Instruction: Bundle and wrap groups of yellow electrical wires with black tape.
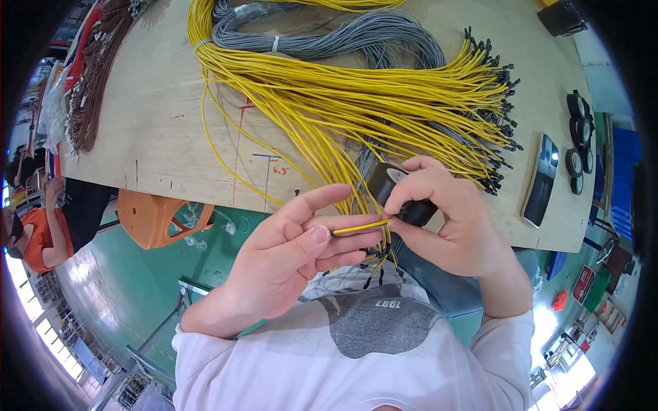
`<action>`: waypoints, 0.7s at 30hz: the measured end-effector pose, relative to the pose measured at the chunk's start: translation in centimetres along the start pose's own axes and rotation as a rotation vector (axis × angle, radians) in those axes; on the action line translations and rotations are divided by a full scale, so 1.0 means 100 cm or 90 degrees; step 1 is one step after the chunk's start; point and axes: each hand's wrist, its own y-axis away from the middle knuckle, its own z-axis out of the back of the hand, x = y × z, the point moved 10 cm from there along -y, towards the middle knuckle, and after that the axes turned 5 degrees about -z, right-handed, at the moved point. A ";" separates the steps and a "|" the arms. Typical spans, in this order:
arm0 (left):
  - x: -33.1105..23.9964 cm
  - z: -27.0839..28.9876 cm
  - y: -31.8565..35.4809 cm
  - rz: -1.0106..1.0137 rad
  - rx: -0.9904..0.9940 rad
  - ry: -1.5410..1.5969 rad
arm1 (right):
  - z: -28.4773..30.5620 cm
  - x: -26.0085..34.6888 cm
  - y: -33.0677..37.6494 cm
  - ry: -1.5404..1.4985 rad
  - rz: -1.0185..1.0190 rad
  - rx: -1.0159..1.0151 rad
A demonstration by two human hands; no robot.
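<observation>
My left hand (277, 257) pinches a yellow cable (360, 227) near its dark end, between the thumb and the fingers, and the cable lies across those fingers. In my right hand (456, 226) is a roll of black tape (381, 181), its fingertips beside the cable. Both hands are close together in front of my body, over the table's near edge. A big bundle of yellow cables (329, 89) with black ends spreads across the table beyond them. Several of its cables hang down past my hands, and their dark tips (379, 264) show below.
Grey cables (329, 42) lie behind the yellow bundle on the wooden table (164, 130). To the right are a phone (541, 179) and several black tape rolls (580, 130). Brown cables (96, 96) are at the far left. An orange stool (144, 219) stands below the edge; another person (51, 236) is at the left.
</observation>
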 end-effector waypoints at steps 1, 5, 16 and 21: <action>0.001 0.000 0.000 0.001 0.003 -0.005 | 0.000 0.000 0.000 0.000 -0.001 -0.002; 0.002 0.000 0.000 -0.015 -0.005 0.026 | 0.000 0.004 0.001 0.019 0.018 0.005; -0.033 -0.036 0.005 -0.513 -0.029 -0.861 | -0.016 0.017 0.005 0.187 0.084 0.000; -0.032 -0.031 0.000 -0.482 -0.050 -0.841 | 0.000 0.024 0.015 0.187 0.030 -0.067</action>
